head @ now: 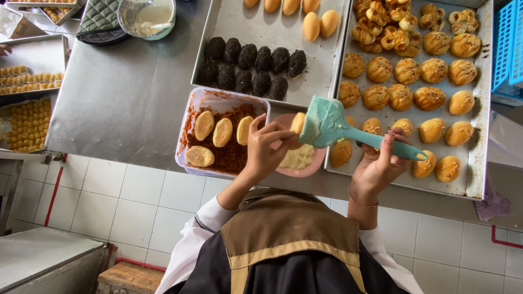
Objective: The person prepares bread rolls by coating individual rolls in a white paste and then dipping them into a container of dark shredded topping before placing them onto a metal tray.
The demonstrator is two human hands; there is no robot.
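Note:
My left hand [265,148] is shut on a small golden bun [297,123], held over a pink bowl [313,164] of pale yellow cream at the steel table's front edge. My right hand [379,165] grips the handle of a teal silicone brush [328,126]. The brush's bristles rest against the bun. A thin bracelet circles my right wrist.
A clear tub [192,111] of reddish-brown floss holding several buns sits just left of the bowl. Behind it a steel tray [229,22] carries dark-coated and plain buns. A second tray [478,136] of crumb-coated and plain buns lies right. A blue crate [509,49], a glass bowl [146,17] and an oven mitt [99,16] are farther off.

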